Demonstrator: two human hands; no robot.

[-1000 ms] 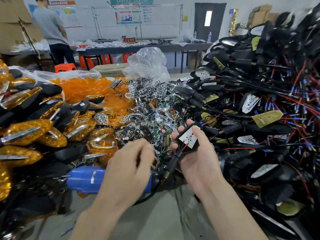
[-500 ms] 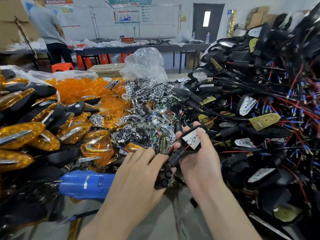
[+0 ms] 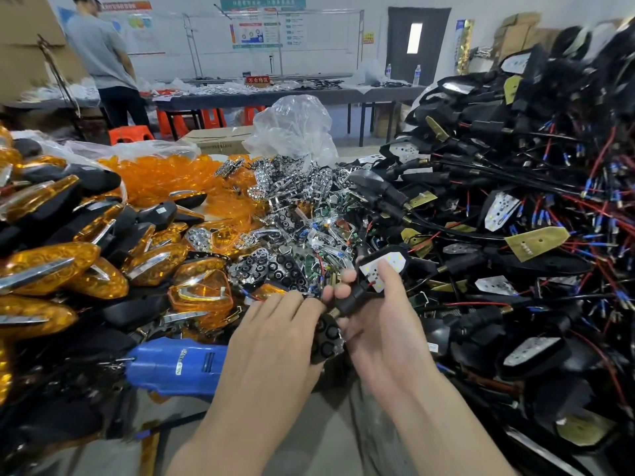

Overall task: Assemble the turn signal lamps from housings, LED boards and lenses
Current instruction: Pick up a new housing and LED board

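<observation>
Fingers of our right hand (image 3: pixel 388 334) curl round the stem of a black housing (image 3: pixel 354 298), held up and to the right of the blue screwdriver (image 3: pixel 175 367); the thumb presses flat on the white LED board (image 3: pixel 370 271) seated in the housing's shell. Our left hand (image 3: pixel 275 341), directly right of the screwdriver, grips a black reflector insert (image 3: pixel 326 338) with round cups, fingers bent over its upper edge, the insert just beside the housing's stem. The screwdriver itself lies on the grey bench (image 3: pixel 323 438). Left of the screwdriver and beyond it we see finished lamps (image 3: pixel 51 266) with amber covers piled together. Farther beyond it lie loose amber lenses (image 3: pixel 165 180) and chrome reflectors (image 3: pixel 295 190). Well to the screwdriver's right rises a mound of wired housings (image 3: pixel 498 187), red and blue-tipped leads tangled through it.
</observation>
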